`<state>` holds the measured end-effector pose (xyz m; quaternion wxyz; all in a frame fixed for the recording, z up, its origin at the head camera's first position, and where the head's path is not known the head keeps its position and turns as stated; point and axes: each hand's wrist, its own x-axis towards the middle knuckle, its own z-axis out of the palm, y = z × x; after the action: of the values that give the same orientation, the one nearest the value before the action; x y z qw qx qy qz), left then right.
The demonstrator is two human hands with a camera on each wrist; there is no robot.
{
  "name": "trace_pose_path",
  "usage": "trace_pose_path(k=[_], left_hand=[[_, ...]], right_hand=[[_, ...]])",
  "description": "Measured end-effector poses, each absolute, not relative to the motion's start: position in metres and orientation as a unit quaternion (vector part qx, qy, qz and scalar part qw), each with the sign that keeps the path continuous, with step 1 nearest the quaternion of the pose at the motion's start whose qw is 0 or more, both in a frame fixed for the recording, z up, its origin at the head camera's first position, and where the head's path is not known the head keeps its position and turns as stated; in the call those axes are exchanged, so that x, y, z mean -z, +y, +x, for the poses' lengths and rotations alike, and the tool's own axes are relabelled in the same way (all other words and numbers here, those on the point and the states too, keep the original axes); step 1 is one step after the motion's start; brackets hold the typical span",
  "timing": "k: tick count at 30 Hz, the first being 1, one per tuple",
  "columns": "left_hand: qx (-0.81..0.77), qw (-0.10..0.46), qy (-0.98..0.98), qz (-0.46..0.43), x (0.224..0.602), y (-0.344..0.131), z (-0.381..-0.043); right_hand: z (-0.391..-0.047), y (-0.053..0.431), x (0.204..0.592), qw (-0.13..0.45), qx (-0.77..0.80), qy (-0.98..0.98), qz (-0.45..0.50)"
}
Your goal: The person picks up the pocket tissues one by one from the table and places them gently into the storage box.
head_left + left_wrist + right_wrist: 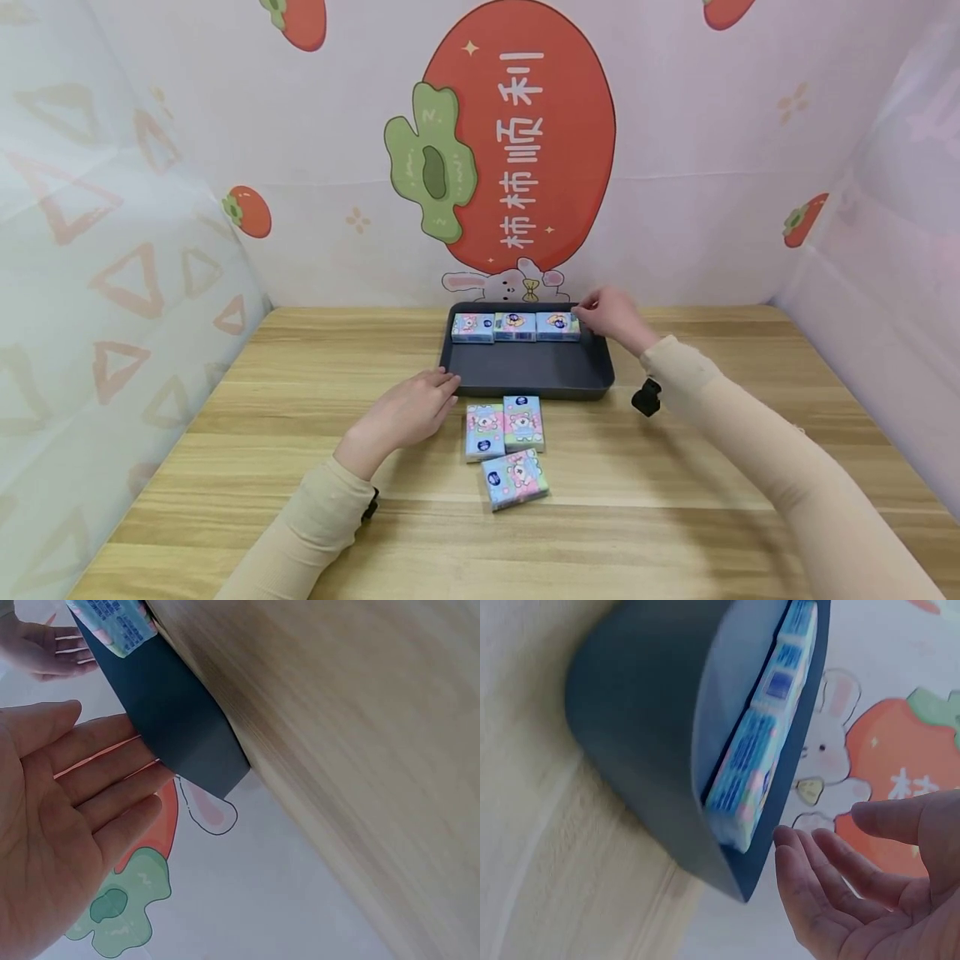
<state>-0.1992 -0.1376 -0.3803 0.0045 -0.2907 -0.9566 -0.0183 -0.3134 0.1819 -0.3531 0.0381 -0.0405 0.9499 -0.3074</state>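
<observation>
Three small tissue packs [515, 327] stand side by side along the back of a dark grey tray [525, 367]. My left hand [411, 410] is at the tray's front left corner, its fingers extended against the wall, as the left wrist view also shows. My right hand [611, 318] hovers by the back right corner, close to the rightmost pack [742, 772]. In the right wrist view its thumb and fingers are apart and hold nothing. Before the tray lie two upright-turned packs [485, 433] touching each other, and a slanted pack [516, 479] nearer me.
The wooden table [315, 375] extends around the tray on both sides. A printed cloth backdrop [322, 142] rises directly behind the tray, with further cloth walls at left and right.
</observation>
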Motion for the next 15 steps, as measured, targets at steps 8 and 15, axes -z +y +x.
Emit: trace_pose_path(k=[8, 15], left_hand=[[0.024, -0.003, -0.957, -0.289, 0.381, -0.138, -0.200], [0.020, 0.000, -0.956, -0.292, 0.380, -0.138, -0.201]], right_hand=[[-0.295, 0.170, 0.352, 0.025, 0.303, 0.950, -0.072], [-0.279, 0.162, 0.351, 0.018, 0.303, 0.947, -0.104]])
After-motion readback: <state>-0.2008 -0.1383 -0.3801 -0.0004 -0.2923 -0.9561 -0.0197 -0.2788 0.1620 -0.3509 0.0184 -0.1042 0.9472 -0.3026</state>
